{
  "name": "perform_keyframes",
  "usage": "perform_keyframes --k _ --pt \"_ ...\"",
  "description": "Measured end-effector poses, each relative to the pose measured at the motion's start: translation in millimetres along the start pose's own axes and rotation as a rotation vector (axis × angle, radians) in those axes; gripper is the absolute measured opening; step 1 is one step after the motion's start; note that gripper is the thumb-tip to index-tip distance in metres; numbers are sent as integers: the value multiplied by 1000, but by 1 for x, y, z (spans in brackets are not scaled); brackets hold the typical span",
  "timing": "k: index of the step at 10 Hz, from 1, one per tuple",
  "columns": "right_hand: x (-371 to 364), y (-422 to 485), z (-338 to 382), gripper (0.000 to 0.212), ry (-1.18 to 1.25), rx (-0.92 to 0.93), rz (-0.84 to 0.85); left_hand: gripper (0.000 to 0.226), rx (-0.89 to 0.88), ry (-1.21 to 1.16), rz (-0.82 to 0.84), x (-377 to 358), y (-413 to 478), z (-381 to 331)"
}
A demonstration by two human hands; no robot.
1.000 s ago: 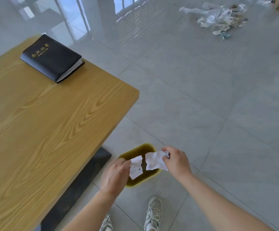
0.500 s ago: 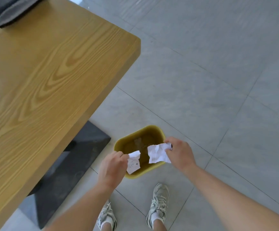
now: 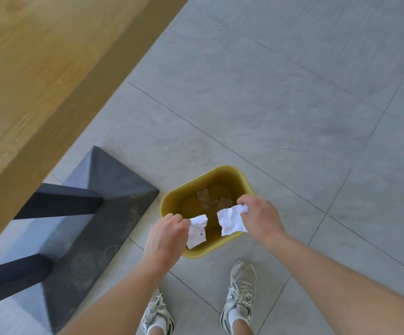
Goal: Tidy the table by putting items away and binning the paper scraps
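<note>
A: Standing over the bin, what does the nearest part of the view show?

B: Two shoes (image 3: 240, 294) on the grey tiled floor (image 3: 280, 97), with both forearms reaching forward from the lower edge.

A: And the hands?

B: The left hand (image 3: 165, 239) has its grip pinched together on a small crumpled paper scrap (image 3: 197, 230); the right hand (image 3: 260, 217) has its grip clamped on a larger lined scrap (image 3: 231, 220). The two pieces hang apart, with a clear gap between them.

A: Where do they hang?

B: Directly above the open mouth of the yellow bin (image 3: 242, 180), which stands on the floor just beyond the feet. Some earlier scraps (image 3: 207, 199) already lie at its bottom.

A: What has changed in the last second?

B: The view has tilted downward: the black book that lay on the counter (image 3: 39, 68) is no longer in frame, and the bin now sits centrally under the hands. The dark base (image 3: 104, 201) of the counter shows to the left.

A: Meaning for the task?

B: Judged from this, both pieces are aligned for release; opening the fingers should drop them inside. The smaller scrap hangs near the rim, so it could drift out.
</note>
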State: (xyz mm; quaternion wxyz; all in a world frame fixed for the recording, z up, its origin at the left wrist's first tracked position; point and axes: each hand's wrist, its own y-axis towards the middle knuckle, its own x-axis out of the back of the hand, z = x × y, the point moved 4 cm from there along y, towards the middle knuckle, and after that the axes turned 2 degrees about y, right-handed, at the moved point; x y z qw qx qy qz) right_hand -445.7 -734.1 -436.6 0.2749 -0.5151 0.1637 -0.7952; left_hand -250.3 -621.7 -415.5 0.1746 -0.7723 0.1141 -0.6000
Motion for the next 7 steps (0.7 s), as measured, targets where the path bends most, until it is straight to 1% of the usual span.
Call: perform_keyframes --k 4,5,6,7 --pt "-25 13 -16 42 19 -12 -60 18 49 7 -15 -31 13 8" --pt "-29 15 -19 41 40 -22 -63 14 57 12 -35 -34 12 8" --pt "-31 15 -21 40 42 -1 -87 13 50 -30 -79 -35 13 6" --pt "-32 17 -20 37 36 -15 -79 22 94 18 -52 -42 15 5"
